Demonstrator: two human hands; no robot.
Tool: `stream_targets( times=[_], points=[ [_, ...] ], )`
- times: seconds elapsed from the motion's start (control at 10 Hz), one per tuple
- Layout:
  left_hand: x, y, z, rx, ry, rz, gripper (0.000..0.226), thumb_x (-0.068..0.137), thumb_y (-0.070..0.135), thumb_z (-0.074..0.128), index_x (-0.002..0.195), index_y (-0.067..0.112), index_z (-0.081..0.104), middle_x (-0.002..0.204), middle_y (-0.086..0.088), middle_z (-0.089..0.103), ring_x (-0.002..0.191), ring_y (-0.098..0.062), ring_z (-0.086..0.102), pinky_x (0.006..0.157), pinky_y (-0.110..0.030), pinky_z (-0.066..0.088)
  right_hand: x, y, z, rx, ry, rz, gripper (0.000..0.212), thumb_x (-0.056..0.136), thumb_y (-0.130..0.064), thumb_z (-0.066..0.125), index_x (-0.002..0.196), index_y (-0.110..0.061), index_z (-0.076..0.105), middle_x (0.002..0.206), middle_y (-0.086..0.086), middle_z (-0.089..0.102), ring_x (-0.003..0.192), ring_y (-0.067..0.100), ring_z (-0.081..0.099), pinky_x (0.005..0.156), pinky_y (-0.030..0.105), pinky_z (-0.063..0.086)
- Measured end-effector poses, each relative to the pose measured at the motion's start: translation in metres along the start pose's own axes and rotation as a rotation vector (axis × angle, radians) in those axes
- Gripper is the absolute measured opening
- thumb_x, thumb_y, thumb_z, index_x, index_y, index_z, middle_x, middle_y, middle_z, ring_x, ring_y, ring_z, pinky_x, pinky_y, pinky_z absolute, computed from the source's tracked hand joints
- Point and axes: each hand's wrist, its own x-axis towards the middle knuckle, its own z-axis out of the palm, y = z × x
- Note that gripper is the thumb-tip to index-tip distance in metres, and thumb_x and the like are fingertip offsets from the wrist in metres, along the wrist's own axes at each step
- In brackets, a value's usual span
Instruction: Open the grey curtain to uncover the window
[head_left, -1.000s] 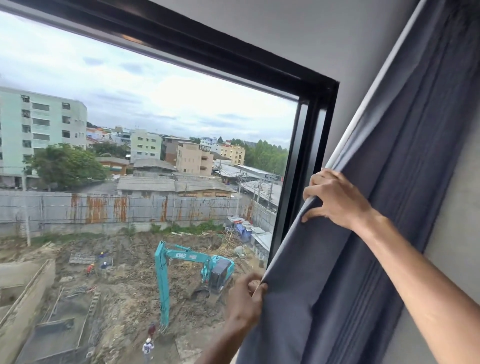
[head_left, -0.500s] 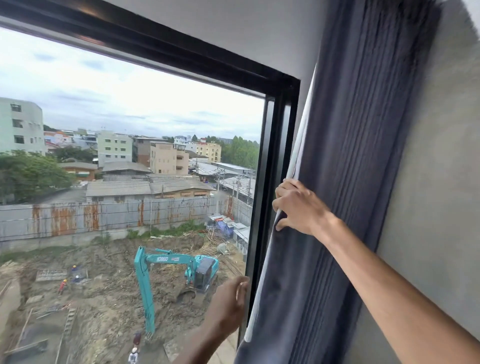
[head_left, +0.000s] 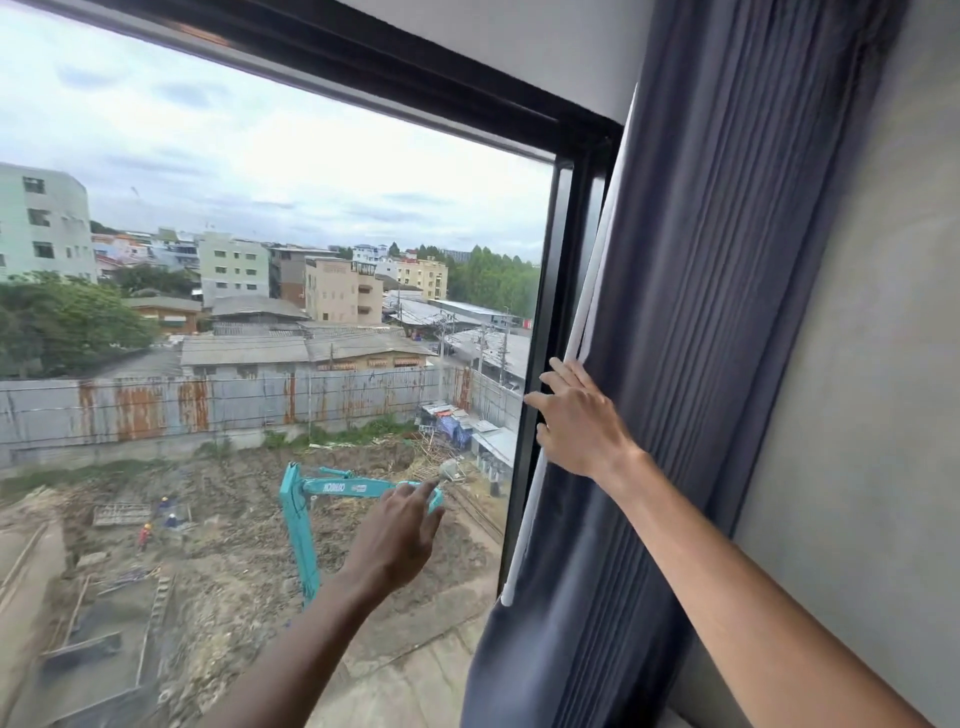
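Curtain (head_left: 701, 364) fabric, grey and gathered into tight vertical folds, fills a band down the right of the frame, hanging between the black window frame (head_left: 558, 312) and the bare grey wall (head_left: 857, 364) on the far right. Its pale inner edge (head_left: 582, 322) runs along the frame's upright, so nearly all the window (head_left: 260, 234) glass lies uncovered across the left and centre. The right arm reaches up from the lower right corner, straight and slanted toward the middle of the frame. The right hand (head_left: 579, 421) lies against the curtain's leading edge with its back to the camera, fingers spread loosely and pointing up and left over the pale edge; whether they pinch the cloth cannot be told. The left arm rises from the bottom centre, and the left hand (head_left: 400, 535) hangs in front of the glass, apart from the curtain, holding nothing, fingers relaxed with the forefinger stretched toward the upper right. Beyond the glass, a turquoise digger (head_left: 306, 514) stands on a muddy building site at lower centre.
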Motion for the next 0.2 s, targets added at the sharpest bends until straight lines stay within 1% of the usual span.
stream_targets(
  times=[0.1, 0.2],
  points=[
    [-0.016, -0.014, -0.013, 0.056, 0.007, 0.015, 0.052, 0.1, 0.038, 0.041, 0.147, 0.019, 0.031, 0.14, -0.011, 0.052, 0.127, -0.025, 0.048, 0.106, -0.04, 0.041, -0.017, -0.027, 0.009, 0.166, -0.074, 0.086, 0.06, 0.089, -0.025, 0.059, 0.144, -0.017, 0.039, 0.151, 0.021, 0.035, 0.146, 0.031, 0.019, 0.119, 0.037, 0.003],
    [-0.021, -0.031, -0.024, 0.162, 0.031, 0.035, 0.051, 0.099, 0.037, 0.042, 0.146, 0.017, 0.034, 0.141, -0.012, 0.051, 0.129, -0.027, 0.047, 0.109, -0.042, 0.041, -0.033, -0.048, 0.025, 0.341, -0.117, 0.228, 0.071, 0.093, -0.033, 0.056, 0.152, -0.02, 0.018, 0.157, 0.018, 0.022, 0.147, 0.03, 0.009, 0.118, 0.039, 0.009]
  ],
)
